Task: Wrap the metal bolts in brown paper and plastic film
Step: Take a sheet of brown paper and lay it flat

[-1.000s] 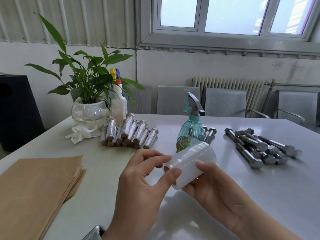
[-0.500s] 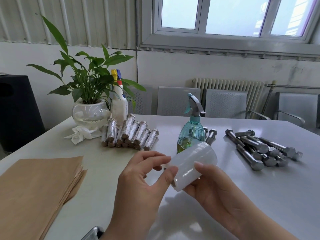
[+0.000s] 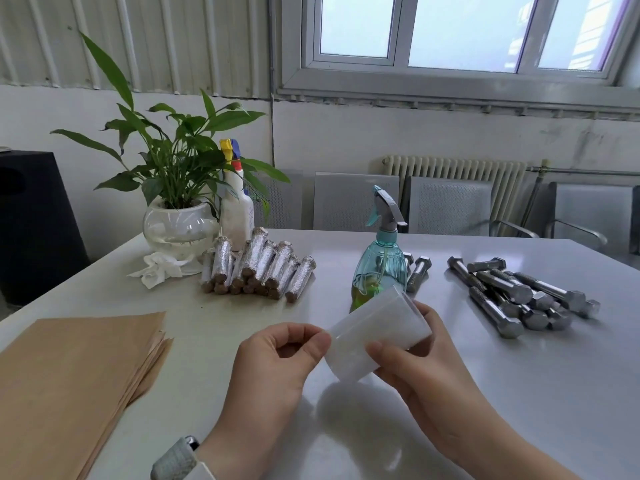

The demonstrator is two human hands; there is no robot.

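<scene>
My right hand's (image 3: 419, 368) fingers (image 3: 375, 351) curl round the roll of plastic film (image 3: 377, 337), held tilted above the table (image 3: 450, 410), while my left hand (image 3: 277, 362) pinches at the roll's near edge with thumb and forefinger. Outward from there, bare metal bolts (image 3: 519, 296) lie heaped to the right, wrapped bolts (image 3: 256, 268) are stacked at centre-left, and the brown paper (image 3: 69, 375) sheets lie at the left edge. A teal spray bottle (image 3: 381, 265) stands just behind the roll.

Left hand (image 3: 277, 362) fingers now curled, pinching film roll (image 3: 377, 337) edge, roll tipped steeper
</scene>
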